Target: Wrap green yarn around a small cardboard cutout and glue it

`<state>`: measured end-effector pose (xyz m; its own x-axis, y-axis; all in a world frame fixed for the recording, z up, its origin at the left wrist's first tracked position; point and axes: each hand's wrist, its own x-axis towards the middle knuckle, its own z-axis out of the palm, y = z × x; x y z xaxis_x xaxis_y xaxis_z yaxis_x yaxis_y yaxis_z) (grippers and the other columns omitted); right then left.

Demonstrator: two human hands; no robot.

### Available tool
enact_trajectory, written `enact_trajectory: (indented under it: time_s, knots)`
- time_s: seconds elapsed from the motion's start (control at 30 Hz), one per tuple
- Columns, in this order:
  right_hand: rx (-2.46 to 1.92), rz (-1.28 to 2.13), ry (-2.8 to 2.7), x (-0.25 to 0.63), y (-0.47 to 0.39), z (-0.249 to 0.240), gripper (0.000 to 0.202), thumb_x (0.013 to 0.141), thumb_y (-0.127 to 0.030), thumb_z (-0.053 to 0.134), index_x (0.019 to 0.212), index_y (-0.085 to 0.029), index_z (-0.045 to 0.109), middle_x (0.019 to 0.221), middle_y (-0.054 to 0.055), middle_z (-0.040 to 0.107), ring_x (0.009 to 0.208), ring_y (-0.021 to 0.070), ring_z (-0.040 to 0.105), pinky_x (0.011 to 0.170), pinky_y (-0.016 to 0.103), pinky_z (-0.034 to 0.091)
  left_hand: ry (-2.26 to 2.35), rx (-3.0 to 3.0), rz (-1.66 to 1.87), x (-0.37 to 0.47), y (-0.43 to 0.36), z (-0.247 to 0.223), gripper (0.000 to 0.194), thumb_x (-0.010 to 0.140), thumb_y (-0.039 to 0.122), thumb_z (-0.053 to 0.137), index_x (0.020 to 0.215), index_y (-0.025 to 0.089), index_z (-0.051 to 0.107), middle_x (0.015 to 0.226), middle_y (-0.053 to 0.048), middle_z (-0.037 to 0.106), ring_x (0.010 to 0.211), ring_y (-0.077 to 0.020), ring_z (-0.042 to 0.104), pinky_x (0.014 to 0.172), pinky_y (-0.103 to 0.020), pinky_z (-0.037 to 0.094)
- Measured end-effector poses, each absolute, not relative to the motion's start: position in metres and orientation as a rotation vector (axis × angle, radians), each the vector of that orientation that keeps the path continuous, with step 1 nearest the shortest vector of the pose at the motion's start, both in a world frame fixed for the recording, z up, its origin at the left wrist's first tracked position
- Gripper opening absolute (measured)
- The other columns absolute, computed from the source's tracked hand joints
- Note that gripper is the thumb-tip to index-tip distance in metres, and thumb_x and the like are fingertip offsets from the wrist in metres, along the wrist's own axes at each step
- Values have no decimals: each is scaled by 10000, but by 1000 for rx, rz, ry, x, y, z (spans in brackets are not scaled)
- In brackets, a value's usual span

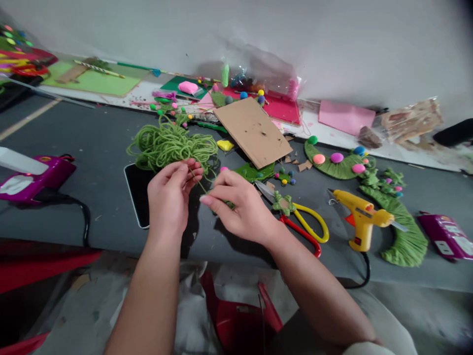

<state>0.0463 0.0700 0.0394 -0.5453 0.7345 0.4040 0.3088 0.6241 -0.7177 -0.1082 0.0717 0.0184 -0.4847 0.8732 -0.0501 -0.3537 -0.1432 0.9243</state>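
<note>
A thin strand of green yarn (198, 181) runs between my two hands. My left hand (169, 197) pinches it between thumb and curled fingers. My right hand (240, 204) is closed with thumb against forefinger at the strand's other end; a bit of green shows under its fingers, too covered to make out. Behind my left hand lies a loose heap of green yarn (168, 145), partly over a phone (138, 195). Right of my right hand, scissors (308, 222) with yellow and red handles lie under a small yarn-wrapped star (283, 202).
A cardboard sheet (254, 130) lies behind my hands. To the right are a yellow glue gun (364, 217), green yarn-wrapped crescents (404, 236) with pom-poms, and a purple device (447, 235). Another purple device (40, 177) with a black cord sits left. A red chair (236, 315) stands below the table edge.
</note>
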Motion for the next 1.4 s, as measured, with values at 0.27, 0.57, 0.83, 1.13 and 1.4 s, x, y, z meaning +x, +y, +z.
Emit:
enact_trajectory:
  time_s: [0.27,0.57,0.83,1.13,1.4]
  knots:
    - [-735,1262,-1692,45,66,43,361,1067,-426,441,792,-211,530,748,-10,544,707,117,547,816,287,538,1212,672,1761,-108,71,19,30,823,194,716,807,183,739,907,-49,760,817,-158,729,796,-279,590]
    - [-1070,1066,-1670,44,73,38,339,1048,-412,483,803,-194,572,645,-47,436,594,102,394,576,254,326,1214,666,1727,-98,72,17,72,812,222,728,779,164,756,856,-57,772,791,-164,737,741,-264,582]
    - [-1203,1025,-2067,43,76,38,365,1011,-299,508,669,-203,422,613,-52,412,576,96,348,601,280,256,1207,721,1759,-92,70,12,81,832,231,727,820,154,750,940,-78,768,868,-181,746,830,-295,584]
    - [-638,993,-2105,39,61,45,398,936,-213,522,632,-223,266,626,-47,325,603,104,339,594,290,291,1215,692,1820,-106,70,21,70,851,159,727,817,203,768,909,-25,763,884,-173,729,892,-338,588]
    - [-417,958,-1869,48,63,52,411,904,-148,553,579,-210,308,938,62,635,882,164,575,885,375,484,1172,659,1850,-111,73,18,66,837,170,709,791,189,753,906,-17,767,859,-150,727,884,-315,574]
